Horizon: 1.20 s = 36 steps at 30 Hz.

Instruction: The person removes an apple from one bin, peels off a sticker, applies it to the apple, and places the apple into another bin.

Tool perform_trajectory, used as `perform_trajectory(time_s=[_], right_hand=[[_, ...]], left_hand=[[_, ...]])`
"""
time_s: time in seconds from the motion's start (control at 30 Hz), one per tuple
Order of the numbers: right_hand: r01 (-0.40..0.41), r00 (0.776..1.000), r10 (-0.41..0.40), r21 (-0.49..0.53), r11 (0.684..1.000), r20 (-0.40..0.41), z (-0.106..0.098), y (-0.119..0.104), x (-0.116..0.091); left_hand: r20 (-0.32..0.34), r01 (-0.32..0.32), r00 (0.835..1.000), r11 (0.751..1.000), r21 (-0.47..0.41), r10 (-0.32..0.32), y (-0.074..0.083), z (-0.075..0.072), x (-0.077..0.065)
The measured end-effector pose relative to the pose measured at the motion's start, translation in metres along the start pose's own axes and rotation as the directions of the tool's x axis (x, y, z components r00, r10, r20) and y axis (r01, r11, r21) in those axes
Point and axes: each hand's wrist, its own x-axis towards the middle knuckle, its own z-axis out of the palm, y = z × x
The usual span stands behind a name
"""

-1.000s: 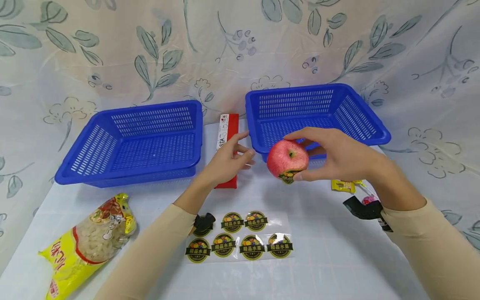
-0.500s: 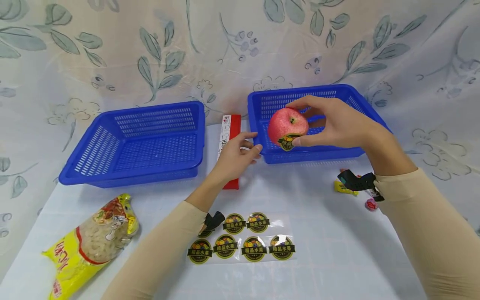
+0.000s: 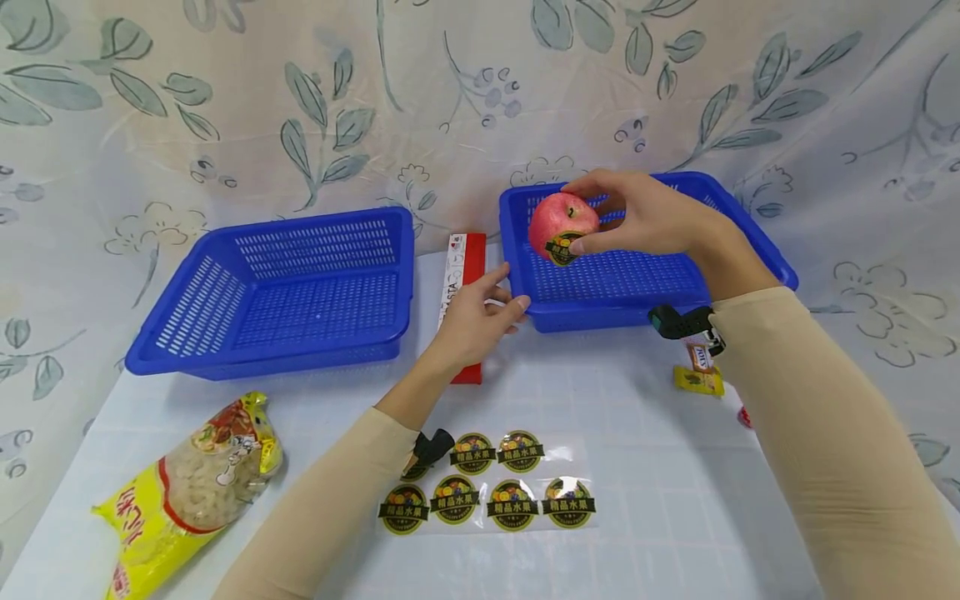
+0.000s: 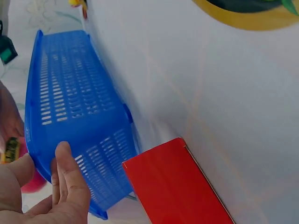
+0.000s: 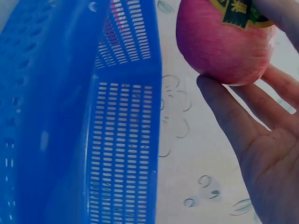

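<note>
In the head view my right hand (image 3: 637,212) grips a red apple (image 3: 558,221) over the left part of the right blue basket (image 3: 555,317). A black and gold fruit sticker (image 3: 562,247) is on the apple's near side, with my thumb at its edge. The right wrist view shows the apple (image 5: 224,51) above the basket's rim, fingers spread along its underside. My left hand (image 3: 476,321) holds that basket's near-left corner. Seen from the left wrist, thumb and fingers (image 4: 70,175) pinch the rim of the basket (image 4: 74,112) from either side.
Another blue basket (image 3: 315,312) stands at left. Between the baskets lies a red and white pasta box (image 3: 472,258). A yellow snack bag (image 3: 202,483) is front left, a sticker sheet (image 3: 517,533) front middle. Small wrapped candies (image 3: 697,381) lie near my right sleeve.
My right hand has lifted the apple from in front of the right basket up and back, over it. My left hand has shifted slightly right at the basket's corner.
</note>
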Motion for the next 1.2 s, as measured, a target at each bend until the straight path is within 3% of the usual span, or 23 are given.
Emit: perform_trajectory(time_s=[0.2,0.5,0.87,1.2], right_hand=[[-0.093,0.994,0.092,0.017,0.996,0.054,-0.003,0.017,0.020],[-0.235,0.963,0.233,0.003,0.972,0.132,-0.007,0.042,0.042],[-0.371,0.915,0.353,0.062,0.927,0.194,0.012,0.072,0.070],[-0.421,0.885,0.417,-0.027,0.907,0.205,0.025,0.084,0.077]], left_hand=[[0.021,0.009,1.000,1.000,-0.030,-0.008,0.000,-0.001,0.000],[0.029,0.028,0.999,0.999,-0.023,-0.028,0.000,0.000,0.000],[0.033,0.021,0.999,0.998,-0.052,-0.020,-0.002,0.000,-0.001],[0.029,0.033,0.999,0.998,-0.055,-0.031,-0.003,0.000,0.000]])
